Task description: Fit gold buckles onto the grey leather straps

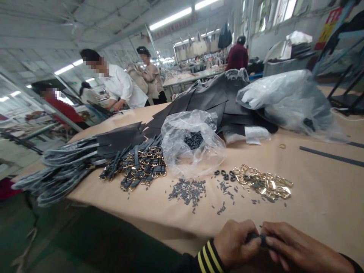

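The left hand (pixel 234 244) and right hand (pixel 301 248) pinch a small dark piece (pixel 262 239) together, right at the tan-covered worktable (pixel 321 212) edge; one fumbled grip could drop it floorward!

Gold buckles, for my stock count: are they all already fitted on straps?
No, a loose pile of gold buckles lies on the tan table, apart from those fitted on the dark straps.
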The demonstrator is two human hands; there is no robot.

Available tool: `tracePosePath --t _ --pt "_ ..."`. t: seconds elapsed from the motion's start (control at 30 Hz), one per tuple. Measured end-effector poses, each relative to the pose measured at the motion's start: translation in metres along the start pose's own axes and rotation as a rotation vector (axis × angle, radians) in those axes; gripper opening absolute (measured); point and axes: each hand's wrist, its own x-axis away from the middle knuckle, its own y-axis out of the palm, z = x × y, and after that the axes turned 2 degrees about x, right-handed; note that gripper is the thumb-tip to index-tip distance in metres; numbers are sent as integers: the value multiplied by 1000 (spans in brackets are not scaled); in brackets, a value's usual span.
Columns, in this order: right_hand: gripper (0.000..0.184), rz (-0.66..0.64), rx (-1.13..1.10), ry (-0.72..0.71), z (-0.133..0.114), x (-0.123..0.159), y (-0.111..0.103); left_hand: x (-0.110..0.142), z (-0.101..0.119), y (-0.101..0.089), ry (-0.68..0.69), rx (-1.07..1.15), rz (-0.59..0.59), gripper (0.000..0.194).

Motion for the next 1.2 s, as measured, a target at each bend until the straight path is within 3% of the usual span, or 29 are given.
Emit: tracePosePath --t 0.17,0.37,0.57,0.77,0.97,1.1,1.2 --pt "29 153 146 -78 -4 -3 -3 -7 -1 -7 -24 -48 47 7" --pt "24 127 23 -108 5 -9 -12 -17 -6 -5 -70 100 -11 11" --pt "27 128 -159 -136 17 -12 -20 -24 3 -6 -57 276 -92 16" --pt "30 130 -26 -159 16 -11 -35 -29 2 -1 -114 519 -152 19" --pt "20 -2 -3 -174 13 -14 -43 -38 4 5 -163 455 -121 21" --pt "24 108 57 -286 19 -21 -39 -44 9 3 -213 405 -95 29" --pt "27 136 162 -281 30 -31 -51 -51 7 4 -147 262 -56 29"
